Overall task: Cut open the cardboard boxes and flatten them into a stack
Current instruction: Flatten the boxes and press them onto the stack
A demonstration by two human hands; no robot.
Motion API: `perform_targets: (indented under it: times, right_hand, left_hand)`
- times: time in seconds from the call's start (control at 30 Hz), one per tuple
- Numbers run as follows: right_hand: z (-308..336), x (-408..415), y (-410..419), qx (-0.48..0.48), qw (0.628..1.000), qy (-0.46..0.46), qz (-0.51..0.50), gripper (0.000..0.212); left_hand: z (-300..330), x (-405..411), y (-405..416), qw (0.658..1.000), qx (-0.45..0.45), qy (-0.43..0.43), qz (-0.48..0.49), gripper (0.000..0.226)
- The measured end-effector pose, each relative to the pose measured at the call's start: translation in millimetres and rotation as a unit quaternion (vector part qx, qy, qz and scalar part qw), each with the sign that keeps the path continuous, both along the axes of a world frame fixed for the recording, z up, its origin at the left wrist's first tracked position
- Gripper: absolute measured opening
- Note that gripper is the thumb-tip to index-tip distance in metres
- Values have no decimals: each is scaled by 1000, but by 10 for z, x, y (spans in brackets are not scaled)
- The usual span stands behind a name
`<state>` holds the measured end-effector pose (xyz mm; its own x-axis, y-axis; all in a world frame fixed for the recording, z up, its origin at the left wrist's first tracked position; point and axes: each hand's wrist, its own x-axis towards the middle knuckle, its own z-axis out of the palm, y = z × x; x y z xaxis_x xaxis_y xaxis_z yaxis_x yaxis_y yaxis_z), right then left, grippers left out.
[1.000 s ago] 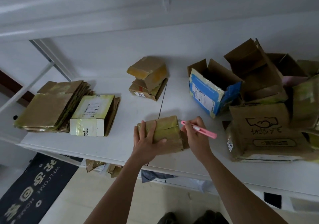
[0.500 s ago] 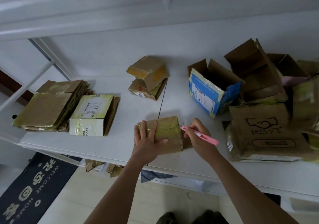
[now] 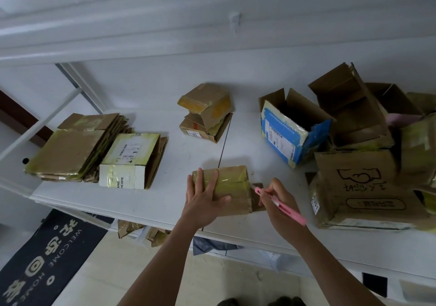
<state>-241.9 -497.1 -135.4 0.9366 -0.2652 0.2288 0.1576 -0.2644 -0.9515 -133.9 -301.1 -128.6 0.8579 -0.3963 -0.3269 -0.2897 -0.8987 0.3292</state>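
Note:
A small taped brown box (image 3: pixel 232 185) lies near the front edge of the white table (image 3: pixel 188 164). My left hand (image 3: pixel 204 199) rests flat on its top and left side, fingers straight, thumb along the front face. My right hand (image 3: pixel 279 202) grips a pink cutter (image 3: pixel 280 205) like a pen, its tip at the box's right end beside a loose brown flap. At the left lies a stack of flattened boxes (image 3: pixel 70 150), and a flattened white-labelled box (image 3: pixel 132 161) sits next to it.
A small pile of taped boxes (image 3: pixel 206 113) sits at the back centre. An open blue box (image 3: pixel 292 126) and several open brown boxes (image 3: pixel 358 173) crowd the right side. Cardboard scraps lie under the table; a dark doormat (image 3: pixel 40 258) covers the floor at the lower left.
My right hand has drawn the pink cutter down and toward me along the box's right end. The left hand has stayed on the box.

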Motion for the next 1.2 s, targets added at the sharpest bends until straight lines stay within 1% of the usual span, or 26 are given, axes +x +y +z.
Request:
perform_targets:
  times: [0.13, 0.27, 0.33, 0.47, 0.67, 0.8, 0.83, 0.97, 1.0, 1.1, 1.13, 1.2]
  right_hand:
    - [-4, -43, -25, -1, 1000, 7, 12, 22]
    - [57, -62, -95, -5, 997, 38, 65, 28]
    - [75, -64, -114, 3, 998, 36, 47, 29]
    - [85, 91, -68, 20, 999, 27, -26, 16]
    - [64, 112, 26, 11, 999, 40, -13, 20]
    - [25, -62, -72, 3, 999, 54, 5, 19]
    - [15, -110, -71, 9, 999, 52, -4, 18]
    - [-12, -202, 7, 70, 993, 26, -92, 12]
    - [-6, -197, 25, 83, 991, 28, -101, 11]
    - [50, -177, 69, 135, 984, 30, -113, 11]
    - [74, -182, 78, 151, 982, 27, -114, 12]
    - [117, -202, 87, 166, 980, 21, -113, 13]
  left_hand:
    - [25, 14, -14, 1000, -9, 15, 7, 85]
    - [49, 12, -11, 999, -21, 20, 16, 85]
    - [60, 23, -21, 999, -33, 24, 20, 85]
    - [92, 28, -52, 998, -43, 32, 32, 85]
    - [87, 6, -43, 998, -39, 34, 39, 84]
    - [132, 20, -104, 999, -9, 20, 44, 81]
    - [149, 30, -128, 999, 3, 15, 46, 81]
    - [297, 152, -213, 998, 60, 1, 34, 81]
    - [356, 199, -233, 997, 68, -4, 25, 76]
    - [463, 265, -285, 995, 80, -61, 6, 44]
    - [469, 247, -288, 994, 83, -72, 21, 43]
    - [456, 172, -274, 990, 94, -68, 85, 61]
